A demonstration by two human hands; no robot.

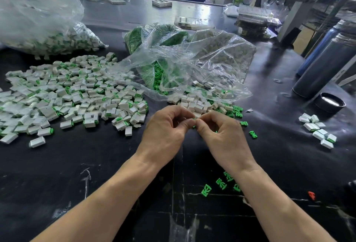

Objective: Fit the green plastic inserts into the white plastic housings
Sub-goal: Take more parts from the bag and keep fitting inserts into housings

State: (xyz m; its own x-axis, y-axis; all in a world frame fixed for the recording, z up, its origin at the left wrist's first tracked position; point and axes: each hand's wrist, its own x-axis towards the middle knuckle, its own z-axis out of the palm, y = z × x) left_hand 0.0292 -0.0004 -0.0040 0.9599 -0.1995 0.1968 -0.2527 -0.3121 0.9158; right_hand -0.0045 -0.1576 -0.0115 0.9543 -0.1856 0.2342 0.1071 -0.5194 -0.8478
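Between your 2 pinching hands, left hand (165, 126) and right hand (217, 130), a green insert (194, 124) barely shows; whether a white housing is pinched there too, I cannot tell. Keep it square and press straight. Spare white housings (194, 104) lie just beyond your fingertips.

Bright overhead light, white glare on the black table (202, 13) far back and on the plastic bags (202, 58), soft shadows, wide-angle bending at edges, left bag (34, 14) blurred.
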